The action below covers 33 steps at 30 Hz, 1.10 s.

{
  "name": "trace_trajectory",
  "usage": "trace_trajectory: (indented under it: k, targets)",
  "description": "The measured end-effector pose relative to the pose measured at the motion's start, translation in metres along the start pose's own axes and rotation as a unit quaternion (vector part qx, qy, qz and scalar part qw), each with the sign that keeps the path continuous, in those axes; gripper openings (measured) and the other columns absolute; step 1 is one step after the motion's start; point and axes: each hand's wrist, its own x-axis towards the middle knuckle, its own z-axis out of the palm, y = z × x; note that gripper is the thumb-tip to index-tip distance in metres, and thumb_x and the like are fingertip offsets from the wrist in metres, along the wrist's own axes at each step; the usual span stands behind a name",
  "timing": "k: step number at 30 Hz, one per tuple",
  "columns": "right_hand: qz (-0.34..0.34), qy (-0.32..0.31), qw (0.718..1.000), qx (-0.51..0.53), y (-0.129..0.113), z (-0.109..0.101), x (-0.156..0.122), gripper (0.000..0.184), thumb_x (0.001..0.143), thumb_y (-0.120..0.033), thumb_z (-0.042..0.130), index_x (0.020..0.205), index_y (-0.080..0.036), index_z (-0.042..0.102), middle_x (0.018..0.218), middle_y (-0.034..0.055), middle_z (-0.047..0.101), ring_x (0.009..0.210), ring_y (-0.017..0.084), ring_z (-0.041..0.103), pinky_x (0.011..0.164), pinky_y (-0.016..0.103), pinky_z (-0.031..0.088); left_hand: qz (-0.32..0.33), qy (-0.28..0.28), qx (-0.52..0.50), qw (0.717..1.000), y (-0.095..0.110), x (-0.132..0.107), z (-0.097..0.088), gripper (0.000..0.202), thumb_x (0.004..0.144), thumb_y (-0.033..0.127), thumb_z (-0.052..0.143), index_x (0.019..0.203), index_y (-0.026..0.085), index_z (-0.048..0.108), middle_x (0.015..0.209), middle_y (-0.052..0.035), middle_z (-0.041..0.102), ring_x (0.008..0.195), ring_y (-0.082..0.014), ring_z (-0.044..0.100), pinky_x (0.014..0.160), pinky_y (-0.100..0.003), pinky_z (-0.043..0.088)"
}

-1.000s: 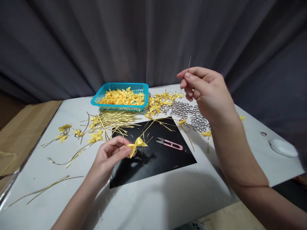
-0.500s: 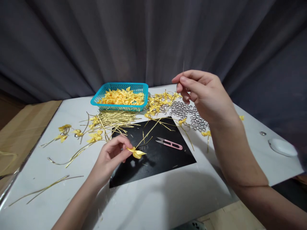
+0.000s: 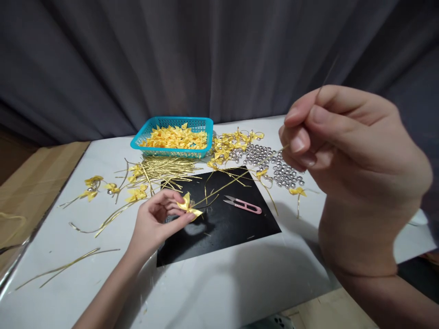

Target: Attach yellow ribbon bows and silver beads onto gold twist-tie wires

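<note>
My left hand (image 3: 156, 219) pinches a yellow ribbon flower (image 3: 189, 208) between thumb and fingers, over the black mat (image 3: 219, 237). From the flower a gold cord (image 3: 233, 183) stretches up to the right, reaching the lower fingers of my right hand (image 3: 346, 132). Raised close to the camera, that hand is closed, thumb against forefinger, on a thin needle (image 3: 331, 71) that points upward. How the cord joins the needle is hidden by the fingers. On the mat lies a pair of pink thread snips (image 3: 243, 204), blades to the left.
Behind the mat stands a blue basket (image 3: 171, 153) of yellow ribbon pieces (image 3: 174, 137). Gold cords (image 3: 171, 168) lie before it. Silver beads (image 3: 284, 173) and finished-looking yellow flowers (image 3: 226, 146) spread to its right. More flowers (image 3: 137, 194) lie left. A grey curtain (image 3: 178, 59) hangs behind.
My right hand has moved right and nearer the camera, the needle tilting. The gold cord now runs long from the flower to it. My left hand has shifted slightly left and turned the flower.
</note>
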Motion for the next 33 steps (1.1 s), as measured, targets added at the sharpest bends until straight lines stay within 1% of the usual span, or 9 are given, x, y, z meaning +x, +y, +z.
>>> trace_trajectory:
  k: [4,8,14,17,20,23,27,30,33]
  targets:
    - [-0.002,-0.003,1.000,0.002,0.002,0.000,0.002,0.020,0.087,-0.016,0.052,0.081,-0.020,0.070,0.062,-0.0010,0.052,0.048,0.004,0.039,0.041,0.019,0.028,-0.011,-0.026,0.009,1.000,0.001,0.000,0.000,0.025,0.061,0.012,0.075,0.076,0.018,0.055,0.067,0.0028,0.060,0.061,-0.0101,0.062,0.056,-0.016,0.049]
    - [-0.001,0.002,1.000,-0.012,0.017,-0.005,0.013,0.018,0.085,-0.014,0.052,0.082,-0.018,0.069,0.064,-0.0027,0.058,0.045,0.001,0.041,0.041,0.015,0.032,-0.016,-0.079,0.041,0.996,0.000,0.001,-0.003,0.024,0.061,0.010,0.072,0.079,0.017,0.059,0.076,-0.0003,0.059,0.063,-0.0094,0.057,0.051,-0.015,0.046]
    - [0.080,-0.043,0.996,-0.027,0.060,-0.009,0.033,0.012,0.080,-0.023,0.061,0.084,-0.014,0.068,0.078,0.0027,0.067,0.044,0.002,0.041,0.040,0.016,0.036,-0.109,-0.247,0.061,0.961,-0.011,0.008,-0.005,0.024,0.062,0.007,0.066,0.083,0.017,0.062,0.077,-0.0024,0.065,0.062,-0.0103,0.057,0.056,-0.019,0.045]
    - [0.113,-0.073,0.991,-0.013,0.076,-0.006,0.036,0.018,0.079,-0.030,0.062,0.088,-0.015,0.067,0.080,0.0031,0.067,0.044,0.002,0.042,0.041,0.017,0.037,-0.128,-0.305,0.054,0.942,-0.017,0.009,-0.005,0.030,0.068,0.012,0.063,0.098,0.017,0.061,0.084,-0.0059,0.069,0.067,-0.0127,0.061,0.058,-0.021,0.045]
    - [0.142,-0.099,0.985,-0.006,0.083,-0.003,0.037,0.022,0.080,-0.033,0.062,0.090,-0.015,0.067,0.081,0.0035,0.067,0.045,0.002,0.042,0.042,0.017,0.038,-0.116,-0.312,0.051,0.942,-0.021,0.007,-0.004,0.054,0.073,0.013,0.061,0.124,0.021,0.045,0.097,-0.0093,0.069,0.067,-0.0119,0.062,0.055,-0.019,0.043]
    - [0.179,-0.108,0.978,-0.003,0.088,-0.005,0.039,0.021,0.078,-0.034,0.064,0.088,-0.016,0.068,0.084,0.0037,0.067,0.046,0.002,0.042,0.043,0.017,0.037,-0.110,-0.319,0.066,0.939,-0.020,0.005,-0.003,0.071,0.072,0.012,0.062,0.135,0.026,0.031,0.105,-0.0105,0.065,0.067,-0.0103,0.061,0.053,-0.017,0.043]
    - [0.197,-0.090,0.976,-0.020,0.091,-0.008,0.035,0.020,0.074,-0.033,0.067,0.083,-0.016,0.070,0.089,0.0033,0.067,0.047,0.001,0.040,0.041,0.017,0.032,-0.108,-0.350,0.145,0.919,-0.016,0.005,-0.009,0.063,0.069,0.014,0.065,0.127,0.027,0.045,0.109,-0.0077,0.063,0.069,-0.0109,0.058,0.057,-0.019,0.046]
    - [0.229,-0.136,0.964,-0.022,0.096,-0.003,0.021,0.020,0.074,-0.034,0.067,0.083,-0.017,0.072,0.082,0.0021,0.067,0.044,0.001,0.035,0.039,0.017,0.024,-0.078,-0.337,0.231,0.909,-0.015,0.009,-0.014,0.059,0.064,0.024,0.072,0.120,0.029,0.055,0.113,-0.0070,0.061,0.086,-0.0187,0.058,0.069,-0.026,0.050]
    - [0.267,-0.176,0.947,0.030,0.106,0.007,0.002,0.016,0.072,-0.032,0.069,0.078,-0.018,0.072,0.085,0.0026,0.069,0.061,0.006,0.053,0.054,0.018,0.039,-0.049,-0.265,0.244,0.932,-0.017,0.016,-0.007,0.054,0.066,0.033,0.073,0.117,0.028,0.058,0.121,-0.0072,0.058,0.108,-0.0248,0.053,0.094,-0.037,0.041]
